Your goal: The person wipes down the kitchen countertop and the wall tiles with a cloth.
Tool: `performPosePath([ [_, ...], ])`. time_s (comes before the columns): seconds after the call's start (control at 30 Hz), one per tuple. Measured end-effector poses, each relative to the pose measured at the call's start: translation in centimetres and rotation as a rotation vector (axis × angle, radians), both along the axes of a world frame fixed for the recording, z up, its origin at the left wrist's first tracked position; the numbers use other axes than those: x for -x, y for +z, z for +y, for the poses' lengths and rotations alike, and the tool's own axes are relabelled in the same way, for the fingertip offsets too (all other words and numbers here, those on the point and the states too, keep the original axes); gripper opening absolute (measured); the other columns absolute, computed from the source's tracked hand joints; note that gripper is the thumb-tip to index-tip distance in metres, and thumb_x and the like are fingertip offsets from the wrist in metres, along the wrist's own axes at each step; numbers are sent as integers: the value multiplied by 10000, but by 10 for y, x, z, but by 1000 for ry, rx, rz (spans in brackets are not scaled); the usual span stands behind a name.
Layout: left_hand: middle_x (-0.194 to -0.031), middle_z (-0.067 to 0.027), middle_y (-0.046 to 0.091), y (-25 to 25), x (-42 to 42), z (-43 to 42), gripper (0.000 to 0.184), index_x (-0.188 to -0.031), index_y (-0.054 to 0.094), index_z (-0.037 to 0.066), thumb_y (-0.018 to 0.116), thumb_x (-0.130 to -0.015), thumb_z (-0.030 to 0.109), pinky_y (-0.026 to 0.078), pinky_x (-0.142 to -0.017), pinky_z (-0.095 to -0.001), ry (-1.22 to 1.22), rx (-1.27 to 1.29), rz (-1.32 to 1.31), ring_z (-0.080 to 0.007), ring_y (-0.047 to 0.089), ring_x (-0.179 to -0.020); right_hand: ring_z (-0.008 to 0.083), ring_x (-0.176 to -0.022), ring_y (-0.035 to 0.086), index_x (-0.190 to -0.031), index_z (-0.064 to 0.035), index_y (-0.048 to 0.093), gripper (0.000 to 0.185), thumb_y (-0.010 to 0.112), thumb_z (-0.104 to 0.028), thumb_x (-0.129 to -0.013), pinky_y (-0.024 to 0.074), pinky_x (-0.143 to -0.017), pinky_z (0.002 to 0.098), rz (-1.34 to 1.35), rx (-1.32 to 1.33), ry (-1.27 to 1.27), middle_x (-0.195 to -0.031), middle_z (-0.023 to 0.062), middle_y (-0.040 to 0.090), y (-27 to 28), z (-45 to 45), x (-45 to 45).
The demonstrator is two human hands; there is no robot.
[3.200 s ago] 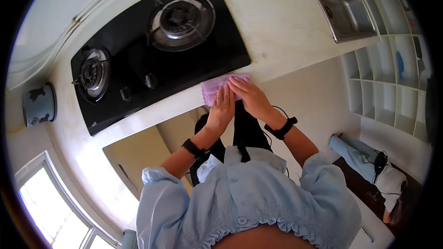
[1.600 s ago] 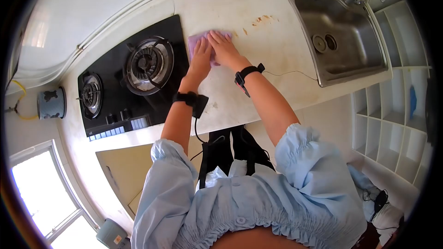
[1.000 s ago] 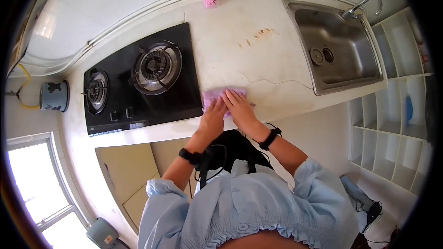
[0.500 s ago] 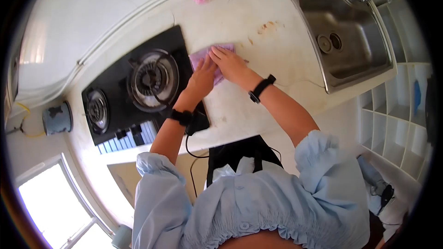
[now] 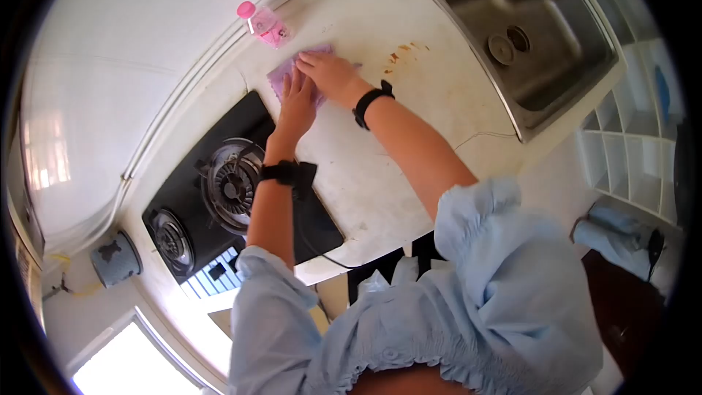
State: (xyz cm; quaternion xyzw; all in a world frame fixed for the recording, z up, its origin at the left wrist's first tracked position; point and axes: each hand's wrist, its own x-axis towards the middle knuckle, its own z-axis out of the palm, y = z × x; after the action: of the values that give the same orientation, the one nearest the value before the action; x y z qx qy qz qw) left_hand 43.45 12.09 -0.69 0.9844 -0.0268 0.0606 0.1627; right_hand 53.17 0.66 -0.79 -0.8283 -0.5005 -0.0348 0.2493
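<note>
A purple cloth (image 5: 279, 77) lies folded on the pale countertop (image 5: 365, 175), just beyond the far corner of the black gas stove (image 5: 252, 113). My left hand (image 5: 296, 106) presses on it with fingers stretched out. Beside it my right hand (image 5: 330, 77) also lies flat on the cloth, its fingertips touching or overlapping those of the left. Behind the cloth, near the wall, stands a clear bottle with a pink cap and pink label (image 5: 267, 27). Brown stains (image 5: 401, 55) mark the counter to the right of my right hand.
A steel sink (image 5: 530, 36) with a drain is set in the counter at the right. A thin cord or crack runs near it. White shelves (image 5: 636, 161) stand at the far right. A grey bucket (image 5: 117, 260) is at the left. Another person's blue-clad legs (image 5: 618, 238) show at lower right.
Both hands and the cloth have moved away from me along the counter, from the front edge toward the bottle. The view has tilted and shifted.
</note>
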Motion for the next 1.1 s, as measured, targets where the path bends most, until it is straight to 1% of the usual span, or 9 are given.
performPosePath([
  [0.17,-1343,-299,316,-7,-59,-42,531,-1303,331,-49,454,-789,5,175,-1065,-514,37,-1,-78,-411,226,-1297,203,-1177,469,-1195,-96,512,361,494,-134,-837,419,-951,335,-44,13,-84,-1310,59,466,-10,-30,-56],
  [0.27,-1356,-292,295,-16,-58,-66,490,-1302,342,-23,437,-823,17,184,-1057,-523,72,-19,-47,-443,229,-1279,214,-1128,514,-1182,-94,525,359,514,-145,-827,446,-904,337,-52,21,-60,-1278,73,500,-3,-60,-60],
  [0.37,-1393,-267,238,-12,-44,-90,508,-1312,345,11,445,-814,13,198,-1044,-541,99,30,-32,-489,215,-1268,229,-1035,570,-1157,-62,540,370,538,-145,-797,486,-807,330,-131,332,-4,-1214,114,544,16,-72,-53],
  [0.53,-1415,-240,217,-4,3,-147,527,-1315,352,7,476,-803,29,206,-1037,-547,131,60,-11,-485,223,-1267,255,-903,606,-1091,42,545,412,553,-175,-740,510,-680,322,-164,332,126,-1122,201,566,18,-127,-18],
  [0.6,-1418,-219,228,0,31,-182,542,-1300,363,-39,508,-785,47,200,-1046,-532,97,34,15,-455,222,-1283,307,-936,583,-1112,64,529,437,528,-180,-749,502,-753,349,-502,187,22,-1099,243,554,-7,-165,22],
  [0.67,-1415,-205,242,17,62,-224,553,-1298,372,-40,517,-775,66,210,-1048,-517,79,10,87,-433,232,-1291,360,-993,542,-1156,80,502,464,493,-168,-765,474,-846,374,-546,294,71,-1120,279,523,-11,-210,53],
  [0.87,-1414,-230,211,29,103,-316,562,-1293,360,-58,500,-761,58,206,-1045,-530,-2,0,154,-457,207,-1291,377,-1117,467,-1192,102,468,484,468,-150,-778,424,-930,383,-403,407,138,-1221,283,454,16,-318,100],
  [1.03,-1410,-238,220,25,70,-326,581,-1306,344,-67,504,-769,86,207,-1045,-526,45,-41,165,-453,195,-1297,358,-1129,454,-1187,88,475,481,479,-148,-769,392,-959,407,-415,437,121,-1227,265,456,22,-319,71],
  [1.1,-1411,-221,236,17,39,-314,561,-1293,380,-59,517,-781,125,218,-1041,-522,67,-12,118,-431,216,-1298,350,-1117,461,-1183,72,485,478,484,-155,-762,394,-950,410,-418,337,54,-1228,255,460,12,-304,41],
])
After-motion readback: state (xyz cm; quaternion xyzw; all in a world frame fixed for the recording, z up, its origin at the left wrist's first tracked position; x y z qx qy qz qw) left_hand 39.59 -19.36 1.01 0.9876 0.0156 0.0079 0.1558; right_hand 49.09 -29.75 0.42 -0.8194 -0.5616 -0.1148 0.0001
